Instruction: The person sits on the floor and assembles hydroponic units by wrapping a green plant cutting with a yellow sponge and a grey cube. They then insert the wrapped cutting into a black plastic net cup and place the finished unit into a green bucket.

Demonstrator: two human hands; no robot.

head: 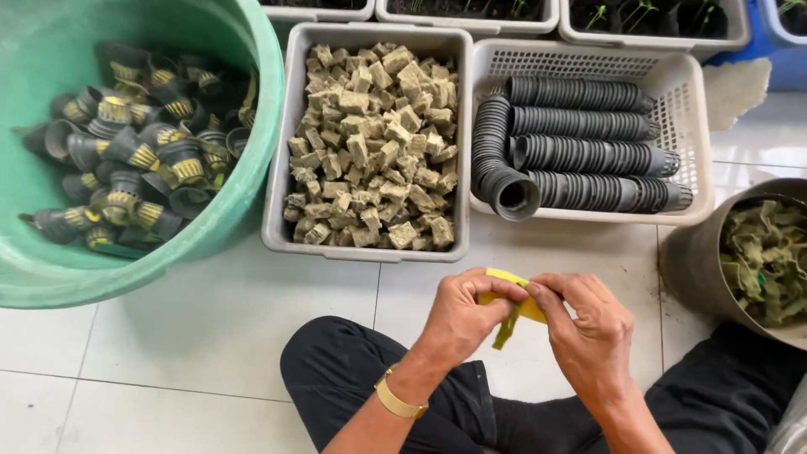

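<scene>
- A thin yellow strip of soft, foam-like material (514, 304) is held between both hands above the lap, low in the middle of the view, so that it can be worked with the fingertips close to the body.
- The left hand (461, 315) is closed on the strip's left end, thumb and fingers pinching it; a gold-coloured bracelet (398, 400) is worn on that wrist.
- The right hand (588, 329) is pinching the strip's right end, its fingers curled over the top, so the piece is kept taut between the two grips while one narrow end hangs down.
- A grey rectangular plastic tub of brownish fibre cubes (370, 134) is set on the white tiled floor (210, 319) straight ahead, within easy reach, apparently as the nearest supply.
- A white perforated plastic basket (698, 101) just beside it on the right holds stacked rows of small black net pots (580, 155), laid on their sides to stay nested.
- A large green plastic basin (168, 261) on the left holds loose black pots with yellow collars (134, 155).
- A grey round bucket of greenish-brown scraps (761, 261) stands at the right knee.
</scene>
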